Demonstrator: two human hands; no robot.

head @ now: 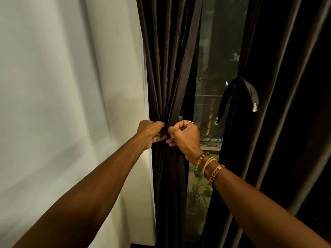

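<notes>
White wall (62,86) occupies the left; a dark window (216,86) shows between two dark brown curtains. Left curtain (168,68) is gathered into one bunch beside the wall. Left hand (151,132) and right hand (184,136) both have fingers curled tight on that bunch, almost touching. Right curtain (286,104) carries one loose tieback (250,92). Several bracelets (206,165) ring the right wrist.

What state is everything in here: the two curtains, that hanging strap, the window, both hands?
Left dark brown pleated fabric curtain: gathered into a bunch at hand height.
Right dark brown fabric curtain: hanging loose, untied.
Dark fabric strap with white ends: draped, unfastened.
Glass window: uncovered between the curtains.
Left hand: grips the bunch.
Right hand: pinches the bunch.
</notes>
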